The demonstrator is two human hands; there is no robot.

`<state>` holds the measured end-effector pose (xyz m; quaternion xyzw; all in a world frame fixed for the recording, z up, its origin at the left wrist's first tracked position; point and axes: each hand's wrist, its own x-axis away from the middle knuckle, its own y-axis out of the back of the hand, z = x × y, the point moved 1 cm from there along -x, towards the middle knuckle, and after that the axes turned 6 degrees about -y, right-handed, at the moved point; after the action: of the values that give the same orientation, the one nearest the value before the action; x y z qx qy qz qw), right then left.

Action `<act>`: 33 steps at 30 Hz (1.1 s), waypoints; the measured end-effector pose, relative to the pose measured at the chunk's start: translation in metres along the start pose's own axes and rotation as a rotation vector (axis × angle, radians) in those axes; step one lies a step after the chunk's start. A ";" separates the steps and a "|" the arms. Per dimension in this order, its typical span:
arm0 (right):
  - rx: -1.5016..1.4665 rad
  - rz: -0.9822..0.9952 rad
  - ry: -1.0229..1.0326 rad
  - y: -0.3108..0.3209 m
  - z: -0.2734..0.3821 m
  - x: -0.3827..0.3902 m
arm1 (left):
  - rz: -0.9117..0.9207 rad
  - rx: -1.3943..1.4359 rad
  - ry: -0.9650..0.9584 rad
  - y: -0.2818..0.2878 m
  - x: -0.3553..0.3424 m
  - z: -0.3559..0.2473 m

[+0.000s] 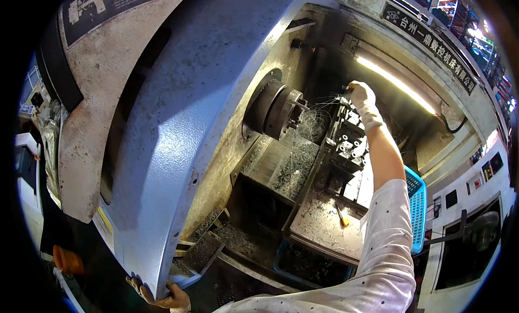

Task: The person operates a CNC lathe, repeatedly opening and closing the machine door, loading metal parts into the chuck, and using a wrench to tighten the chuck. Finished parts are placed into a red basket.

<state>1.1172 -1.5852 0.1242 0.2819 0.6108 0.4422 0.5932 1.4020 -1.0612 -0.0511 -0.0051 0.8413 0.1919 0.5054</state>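
Observation:
At the lower left, my left hand [172, 299] grips the bottom corner of the blue machine door [162, 151], fingers on one side and thumb on the other. My right arm stretches far into the lathe. There, my gloved right hand [363, 98] is closed at the far end of the tool block [346, 143], its fingertips turned away. Thin metal strands show beside it, but what it holds, if anything, is hidden. Left of that hand is the chuck [274, 109], with a tangle of metal shavings [313, 125] hanging near it.
Shavings cover the slanted bed [294, 167]. A yellow-handled tool [343, 216] lies on the chip-strewn plate near the tool block. Beside my right arm stands a blue plastic basket [416, 210]. A lit tube lamp [397, 86] is on the far wall; a control panel [470, 243] stands at right.

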 end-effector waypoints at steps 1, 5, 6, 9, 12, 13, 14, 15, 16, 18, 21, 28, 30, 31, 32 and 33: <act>0.124 0.067 0.019 0.000 -0.001 0.004 | -0.004 0.016 -0.004 -0.001 0.001 -0.001; -0.407 0.089 0.047 -0.015 -0.010 0.002 | -0.054 0.033 -0.013 -0.002 0.001 0.001; -0.817 0.093 0.061 -0.023 -0.016 -0.006 | -0.059 0.035 -0.012 -0.003 0.000 0.001; -0.283 0.182 -0.088 -0.010 -0.011 -0.003 | -0.018 -0.001 -0.011 -0.001 -0.002 -0.004; -0.098 0.075 -0.150 -0.017 -0.007 0.006 | -0.014 0.002 -0.037 -0.001 -0.004 -0.008; -0.144 -0.084 -0.071 -0.021 -0.015 0.008 | -0.027 0.012 -0.026 -0.003 -0.005 -0.008; -0.397 -0.269 0.023 -0.027 -0.017 0.008 | -0.033 0.025 -0.027 -0.003 -0.006 -0.009; -0.501 -0.373 0.036 -0.030 -0.019 0.007 | -0.040 0.039 -0.028 -0.003 -0.007 -0.009; -0.466 -0.373 -0.026 -0.022 -0.009 0.008 | -0.046 0.047 -0.024 -0.003 -0.006 -0.010; -0.267 -0.209 -0.125 -0.016 -0.001 0.011 | -0.029 0.020 -0.038 -0.001 -0.006 -0.009; -0.209 0.116 -0.014 -0.023 -0.005 0.008 | -0.025 0.041 -0.043 0.001 -0.004 -0.008; -0.177 0.100 -0.141 0.000 0.003 0.015 | 0.023 0.051 -0.047 -0.007 -0.012 -0.021; -0.087 0.033 -0.156 0.000 0.008 0.022 | 0.014 0.085 -0.115 -0.004 -0.018 -0.024; -0.074 -0.018 -0.134 -0.001 0.006 0.020 | 0.000 0.106 -0.150 -0.005 -0.020 -0.024; -0.144 -0.077 -0.092 -0.007 0.002 0.016 | -0.001 0.095 -0.151 -0.005 -0.020 -0.024; -0.199 -0.112 -0.066 -0.009 -0.001 0.008 | -0.002 0.083 -0.152 -0.004 -0.019 -0.025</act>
<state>1.1170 -1.5819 0.1126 0.2016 0.5585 0.4574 0.6620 1.3912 -1.0766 -0.0260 0.0298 0.8077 0.1563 0.5677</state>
